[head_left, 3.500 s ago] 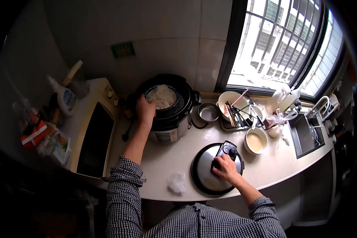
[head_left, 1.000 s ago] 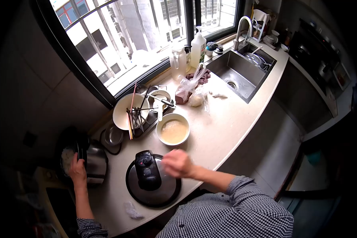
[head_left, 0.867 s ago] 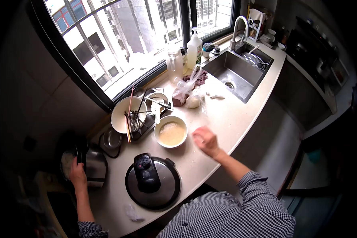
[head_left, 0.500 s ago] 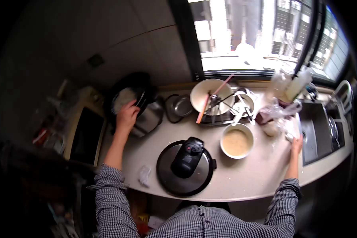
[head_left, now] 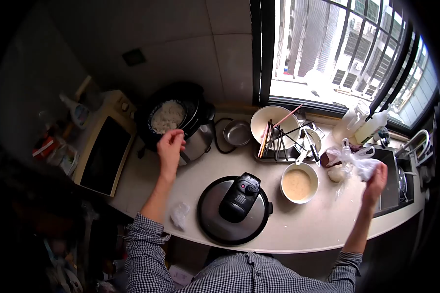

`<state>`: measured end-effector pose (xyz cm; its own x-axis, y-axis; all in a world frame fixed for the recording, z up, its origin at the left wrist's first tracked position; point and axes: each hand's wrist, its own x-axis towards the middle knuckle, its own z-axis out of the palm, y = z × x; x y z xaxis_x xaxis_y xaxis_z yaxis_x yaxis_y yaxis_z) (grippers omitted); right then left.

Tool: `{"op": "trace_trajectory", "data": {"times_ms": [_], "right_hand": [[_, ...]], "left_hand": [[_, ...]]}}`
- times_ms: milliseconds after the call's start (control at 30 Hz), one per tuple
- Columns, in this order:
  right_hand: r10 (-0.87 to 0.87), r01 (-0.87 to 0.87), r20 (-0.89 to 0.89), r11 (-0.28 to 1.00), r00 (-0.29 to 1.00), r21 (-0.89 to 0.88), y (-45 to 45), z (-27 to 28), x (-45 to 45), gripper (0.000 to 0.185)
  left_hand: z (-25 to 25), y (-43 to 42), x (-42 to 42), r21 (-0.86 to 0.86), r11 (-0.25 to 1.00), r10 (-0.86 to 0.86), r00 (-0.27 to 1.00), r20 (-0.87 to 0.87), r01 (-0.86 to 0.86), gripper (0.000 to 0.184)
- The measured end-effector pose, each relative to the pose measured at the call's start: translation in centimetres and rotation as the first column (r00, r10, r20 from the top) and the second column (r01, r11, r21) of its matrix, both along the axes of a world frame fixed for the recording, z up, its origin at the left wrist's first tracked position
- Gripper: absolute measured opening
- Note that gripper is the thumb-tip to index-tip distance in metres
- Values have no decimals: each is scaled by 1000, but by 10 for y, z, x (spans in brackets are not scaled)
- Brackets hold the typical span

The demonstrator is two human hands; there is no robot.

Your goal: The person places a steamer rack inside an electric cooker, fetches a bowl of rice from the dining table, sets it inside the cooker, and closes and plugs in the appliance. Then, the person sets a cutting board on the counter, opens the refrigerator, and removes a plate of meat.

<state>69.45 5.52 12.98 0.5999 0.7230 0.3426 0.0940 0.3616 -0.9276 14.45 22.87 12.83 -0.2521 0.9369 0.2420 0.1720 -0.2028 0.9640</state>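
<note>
As right hand [head_left: 375, 179] grips one white wad [head_left: 365, 168], left hand [head_left: 171, 146] narrow, one cooker [head_left: 196, 143] beside

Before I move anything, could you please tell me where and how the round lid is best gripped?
I would take the lid by its black handle, from above on the person's side, closing fingers across its narrower width. The handle stands proud of the lid, while the rim lies low by the counter.
</note>
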Motion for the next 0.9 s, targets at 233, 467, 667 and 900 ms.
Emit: {"op": "trace_trajectory", "data": {"times_ms": [233,467,667,900], "right_hand": [[330,-351,-180,931,927,-101,114,15,-272,15],[417,-338,420,907,806,-253,184,-5,-442,20],[126,-131,960,987,249,-95,186,-6,-467,11],[109,-5,987,994,120,-110,191,-5,-479,20]], "left_hand": [[-21,-26,-32,-97,985,-132,986,105,142,10],[-34,-65,-95,-164,976,-124,984,128,145,8],[-58,-87,-141,-147,977,-147,986,80,157,9],[-64,-87,-138,-118,971,-190,973,133,206,9]]}}
